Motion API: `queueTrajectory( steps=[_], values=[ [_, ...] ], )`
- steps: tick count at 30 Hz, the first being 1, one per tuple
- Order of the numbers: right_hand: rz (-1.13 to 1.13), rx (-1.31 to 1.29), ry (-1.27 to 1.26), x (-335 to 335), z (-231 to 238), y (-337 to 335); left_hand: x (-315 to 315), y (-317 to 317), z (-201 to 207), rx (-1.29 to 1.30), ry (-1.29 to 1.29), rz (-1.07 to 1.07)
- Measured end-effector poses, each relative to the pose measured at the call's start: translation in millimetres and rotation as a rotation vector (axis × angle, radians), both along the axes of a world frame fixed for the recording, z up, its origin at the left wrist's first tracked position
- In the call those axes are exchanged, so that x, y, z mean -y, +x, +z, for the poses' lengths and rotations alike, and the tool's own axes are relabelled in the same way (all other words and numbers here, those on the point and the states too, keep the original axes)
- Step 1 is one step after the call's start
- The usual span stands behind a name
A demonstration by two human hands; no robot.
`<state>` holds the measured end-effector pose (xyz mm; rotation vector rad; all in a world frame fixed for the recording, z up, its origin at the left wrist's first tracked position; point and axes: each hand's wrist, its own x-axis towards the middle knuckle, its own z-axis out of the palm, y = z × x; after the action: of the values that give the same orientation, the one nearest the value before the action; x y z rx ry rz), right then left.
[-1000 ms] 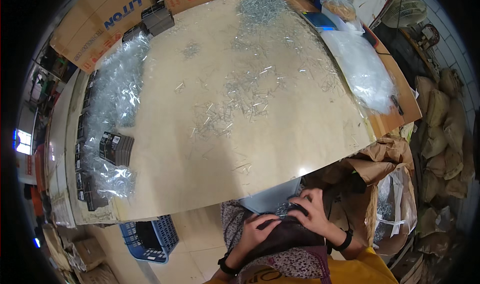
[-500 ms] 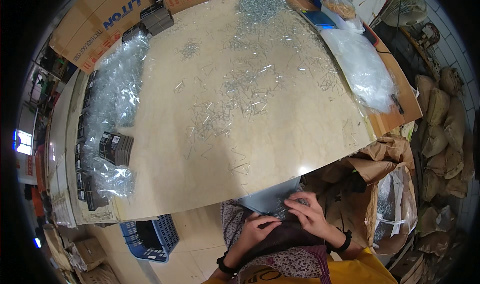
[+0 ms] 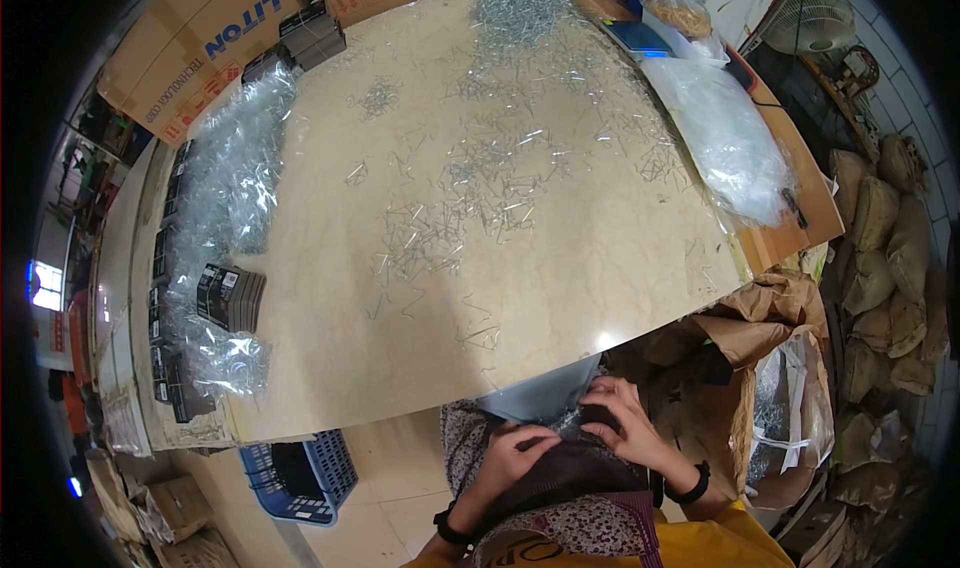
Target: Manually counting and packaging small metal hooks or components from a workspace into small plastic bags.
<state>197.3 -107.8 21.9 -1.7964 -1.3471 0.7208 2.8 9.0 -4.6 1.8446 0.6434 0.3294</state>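
Low on my lap, partly under the table's near edge, sits a grey tray [image 3: 535, 396] with small shiny metal pieces [image 3: 568, 421] at its near end. My left hand [image 3: 512, 458] is at the tray's near left side, thumb and forefinger pressed together; whatever lies between them is too small to make out. To its right, my right hand [image 3: 635, 433] bends over the metal pieces, its thumb apart from the curled fingers. No held object shows in it. The table [image 3: 330, 338] bears many scattered bent metal wire pieces [image 3: 430, 233] and a dense heap of them [image 3: 525, 13] at the far end.
Clear plastic bags [image 3: 235, 183] and a stack of dark cards [image 3: 230, 298] line the table's left side. A plastic bag pile [image 3: 725, 143] and a blue scale [image 3: 640, 38] lie at right. On the floor stand a blue basket [image 3: 300, 478] and an open paper sack [image 3: 745, 408].
My right hand has shifted slightly, and its thumb and fingers have parted, baring the metal pieces. My left hand has moved only a little. The table is unchanged.
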Motion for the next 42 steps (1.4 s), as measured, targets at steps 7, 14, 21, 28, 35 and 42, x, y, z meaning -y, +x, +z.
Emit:
queueTrajectory(
  steps=[7, 14, 21, 28, 35, 42],
  values=[
    [-0.051, -0.309, -0.045, 6.7, -15.0, -6.7, 1.8, 0.3, -8.5, 0.051, -0.222, -0.010],
    [-0.064, 0.092, 0.053, 2.4, -2.3, -7.7, 0.8, 1.8, -7.2, 0.111, -0.279, 0.004],
    [0.091, 0.564, 0.283, -60.1, 27.1, -20.4, 1.5, -8.1, -8.0, 0.092, -0.173, 0.059],
    [0.211, 0.711, 0.246, -99.1, 44.3, -29.9, 4.0, 0.0, -4.6, 0.177, -0.162, 0.089],
    [0.223, 0.627, 0.420, -27.7, 9.3, -2.8, 3.3, -1.9, -2.9, 0.102, -0.187, 0.053],
    [0.023, 0.136, 0.058, 2.5, -20.5, -6.7, 3.7, 0.7, -1.2, 0.097, -0.269, 0.065]
  ],
)
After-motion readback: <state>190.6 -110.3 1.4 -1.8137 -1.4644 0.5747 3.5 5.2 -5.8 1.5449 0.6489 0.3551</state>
